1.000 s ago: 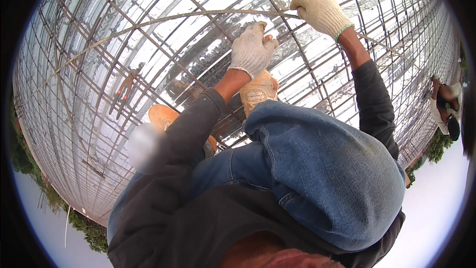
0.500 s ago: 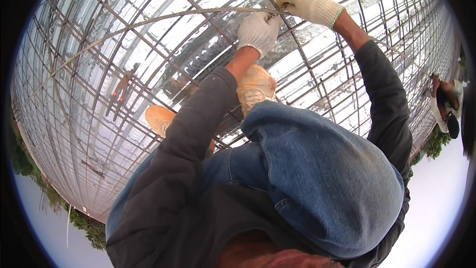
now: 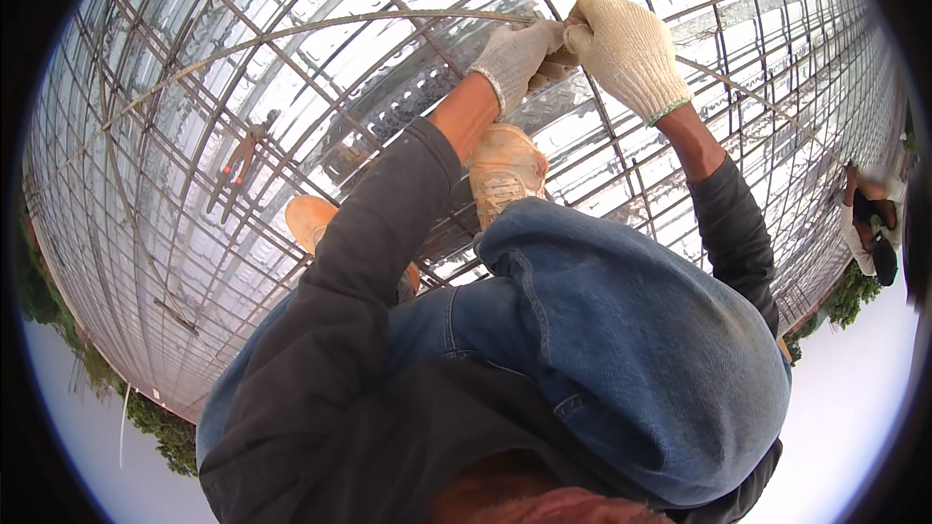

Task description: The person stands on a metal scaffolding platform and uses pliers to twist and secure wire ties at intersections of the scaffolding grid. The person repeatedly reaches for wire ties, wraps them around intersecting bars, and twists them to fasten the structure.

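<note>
Both my hands wear knitted cream gloves and meet just past my front shoe, over a mesh of steel reinforcing bars point(image 3: 393, 5). My left hand point(image 3: 516, 56) is closed, its fingertips pinched by a bar crossing. My right hand point(image 3: 629, 50) has its fingers curled and its thumb side against the left fingertips. Whatever lies between the fingers is too small and covered to make out. A long thin curved rod point(image 3: 320, 31) runs from the left over the mesh and reaches the left hand's knuckles. Pliers with orange-marked handles point(image 3: 240, 167) lie on the mesh to the left.
Shiny corrugated metal sheeting point(image 3: 408, 87) lies under the bars. My shoes, one tan point(image 3: 507, 170) and one orange-toed point(image 3: 309, 221), stand on the mesh. Another person point(image 3: 874, 218) is at the far right edge. A short piece of bar point(image 3: 175, 316) lies at lower left.
My right hand has come down and slightly right, its back turned more upward. My left hand has shifted right and rotated, so the fingertips of both hands now touch.
</note>
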`<action>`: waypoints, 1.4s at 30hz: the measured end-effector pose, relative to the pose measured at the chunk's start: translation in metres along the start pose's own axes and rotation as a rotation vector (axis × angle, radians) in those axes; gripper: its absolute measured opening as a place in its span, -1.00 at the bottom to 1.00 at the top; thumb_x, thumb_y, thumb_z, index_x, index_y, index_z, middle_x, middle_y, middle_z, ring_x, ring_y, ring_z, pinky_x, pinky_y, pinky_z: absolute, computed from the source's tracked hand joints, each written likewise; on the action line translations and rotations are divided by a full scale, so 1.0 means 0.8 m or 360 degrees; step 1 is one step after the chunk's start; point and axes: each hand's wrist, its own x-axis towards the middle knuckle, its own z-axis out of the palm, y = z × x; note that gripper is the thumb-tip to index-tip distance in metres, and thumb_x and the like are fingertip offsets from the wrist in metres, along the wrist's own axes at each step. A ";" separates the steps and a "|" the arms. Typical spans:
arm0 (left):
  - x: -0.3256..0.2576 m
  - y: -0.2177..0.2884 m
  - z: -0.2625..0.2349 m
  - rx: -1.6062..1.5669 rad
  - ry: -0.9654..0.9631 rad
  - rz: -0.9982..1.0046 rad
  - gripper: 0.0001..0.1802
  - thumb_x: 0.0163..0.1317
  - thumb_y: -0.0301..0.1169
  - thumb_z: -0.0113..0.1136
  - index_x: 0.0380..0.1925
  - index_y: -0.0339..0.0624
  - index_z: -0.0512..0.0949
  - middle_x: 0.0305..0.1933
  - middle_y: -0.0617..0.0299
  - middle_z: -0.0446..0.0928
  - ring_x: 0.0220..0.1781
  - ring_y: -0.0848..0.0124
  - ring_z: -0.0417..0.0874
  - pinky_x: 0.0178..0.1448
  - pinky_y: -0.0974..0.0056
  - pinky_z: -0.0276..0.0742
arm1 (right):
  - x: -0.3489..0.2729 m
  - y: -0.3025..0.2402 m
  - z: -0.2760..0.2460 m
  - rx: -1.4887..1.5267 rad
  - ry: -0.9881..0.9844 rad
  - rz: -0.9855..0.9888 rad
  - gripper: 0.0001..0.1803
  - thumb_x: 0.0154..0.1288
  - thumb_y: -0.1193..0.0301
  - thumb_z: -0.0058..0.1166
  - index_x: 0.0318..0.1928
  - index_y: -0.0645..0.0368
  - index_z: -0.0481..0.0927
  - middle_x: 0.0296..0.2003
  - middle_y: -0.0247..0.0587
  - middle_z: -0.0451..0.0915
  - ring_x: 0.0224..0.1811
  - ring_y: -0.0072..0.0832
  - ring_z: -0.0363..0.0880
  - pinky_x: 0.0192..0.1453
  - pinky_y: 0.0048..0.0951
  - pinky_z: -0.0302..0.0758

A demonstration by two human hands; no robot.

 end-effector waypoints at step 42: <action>0.010 -0.018 -0.008 -0.0145 -0.0130 0.0070 -0.56 0.52 -0.13 0.42 0.13 -0.28 0.77 0.02 0.09 0.84 -0.34 0.59 0.75 -0.45 0.52 0.52 | -0.108 -0.082 0.101 0.0752 0.0363 0.0549 -0.29 0.41 0.47 0.30 0.56 0.09 0.51 -0.10 -0.10 0.73 -0.06 -0.15 0.78 0.07 -0.10 0.71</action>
